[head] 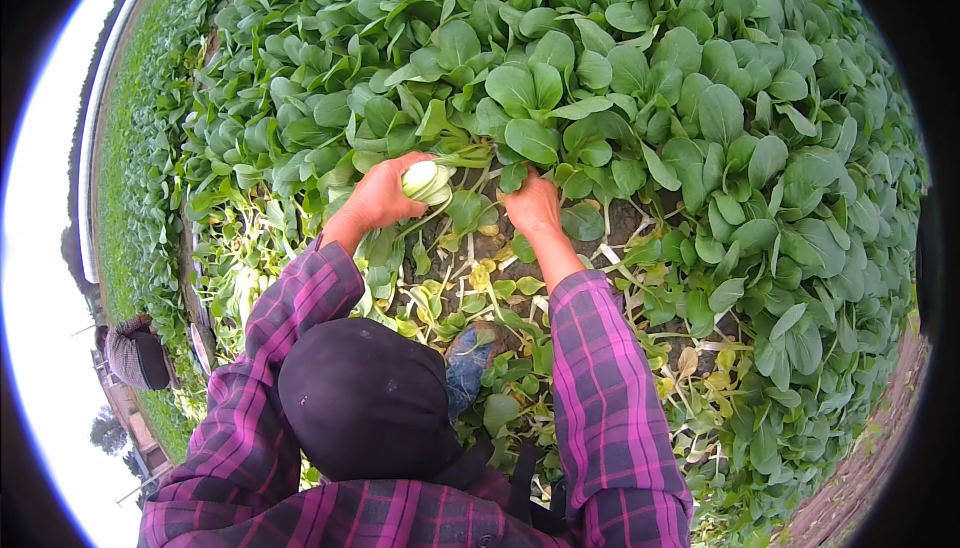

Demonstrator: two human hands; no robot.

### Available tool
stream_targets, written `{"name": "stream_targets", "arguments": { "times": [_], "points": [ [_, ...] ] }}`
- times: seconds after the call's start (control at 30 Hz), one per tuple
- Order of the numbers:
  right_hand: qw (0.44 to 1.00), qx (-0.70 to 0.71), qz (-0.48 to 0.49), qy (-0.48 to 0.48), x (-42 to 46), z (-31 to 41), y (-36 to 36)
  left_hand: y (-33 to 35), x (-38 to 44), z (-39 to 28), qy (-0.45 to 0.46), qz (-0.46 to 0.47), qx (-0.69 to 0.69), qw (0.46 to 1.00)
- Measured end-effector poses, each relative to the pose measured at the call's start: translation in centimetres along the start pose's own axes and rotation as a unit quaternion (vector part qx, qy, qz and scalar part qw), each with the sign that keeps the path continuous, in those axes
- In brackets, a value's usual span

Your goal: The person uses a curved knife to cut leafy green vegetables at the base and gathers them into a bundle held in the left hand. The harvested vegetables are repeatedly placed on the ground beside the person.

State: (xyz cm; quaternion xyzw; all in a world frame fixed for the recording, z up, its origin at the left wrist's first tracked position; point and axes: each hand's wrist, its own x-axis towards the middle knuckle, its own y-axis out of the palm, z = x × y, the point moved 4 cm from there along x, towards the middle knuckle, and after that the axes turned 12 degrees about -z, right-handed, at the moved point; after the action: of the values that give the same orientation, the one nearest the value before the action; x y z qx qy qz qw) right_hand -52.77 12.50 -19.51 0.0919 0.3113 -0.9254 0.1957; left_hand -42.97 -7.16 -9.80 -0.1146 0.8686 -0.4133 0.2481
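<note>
My left hand grips a head of bok choy, its pale white-green base turned up towards me and its leaves pointing away to the right. My right hand reaches low among the standing bok choy plants, at the edge of the dense growth. Leaves cover its fingertips, so whether they hold a stem or a tool is hidden. Between the two hands lies dark soil with loose leaves and pale cut stalks.
Yellowed leaves and trimmings litter the ground before me. My dark-clad knee and a blue-covered shoe are close below my hands. More cut bok choy lies at the left. Far left, another person bends over the field.
</note>
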Motion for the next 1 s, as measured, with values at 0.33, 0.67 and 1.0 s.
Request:
{"name": "stream_targets", "arguments": {
  "times": [0.33,0.67,1.0],
  "points": [
    [0.993,-0.028,0.110,0.026,-0.3,-0.2,0.0,-0.1,-0.8,-0.2,-0.009,0.027,-0.064,0.998],
    [0.801,0.541,0.123,0.223,-6.5,-0.2,-4.5,-0.6,-6.2,-1.7,0.020,0.071,-0.255,0.964],
    [0.850,0.522,-0.064,-0.009,-11.1,2.7,-15.0,-3.3,-12.9,-6.1,0.025,0.005,-0.314,0.949]
  ]
}}
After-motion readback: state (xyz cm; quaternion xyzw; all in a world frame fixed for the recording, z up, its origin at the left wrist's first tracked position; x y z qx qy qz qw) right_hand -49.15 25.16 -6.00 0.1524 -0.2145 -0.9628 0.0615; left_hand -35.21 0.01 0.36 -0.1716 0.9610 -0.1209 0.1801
